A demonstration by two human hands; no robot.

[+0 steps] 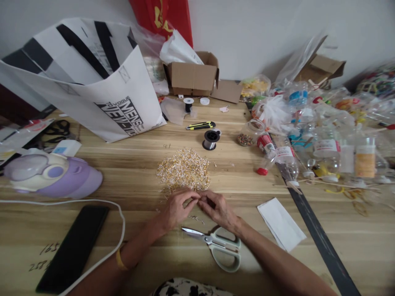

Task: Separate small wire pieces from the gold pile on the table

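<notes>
My left hand (180,205) and my right hand (218,209) meet at the fingertips over the table, thumb and forefinger of each pinched closed. Whatever they pinch is too small to make out. Just beyond them lies a heap of tiny gold and silver beaded pieces (183,168), which my left fingers nearly touch. A short strand of small beads (196,219) rests on the wood below my hands. Near my right wrist, scissors (212,242) with pale green handles lie with blades pointing left.
Beyond the heap are a wire spool (211,140), a yellow-black utility knife (200,126) and a jar of beads (246,139). Plastic bottles (327,150) crowd the right. A folded white paper (281,224), a black phone (74,246), a white cable (123,222) and a large bag (123,96) surround me.
</notes>
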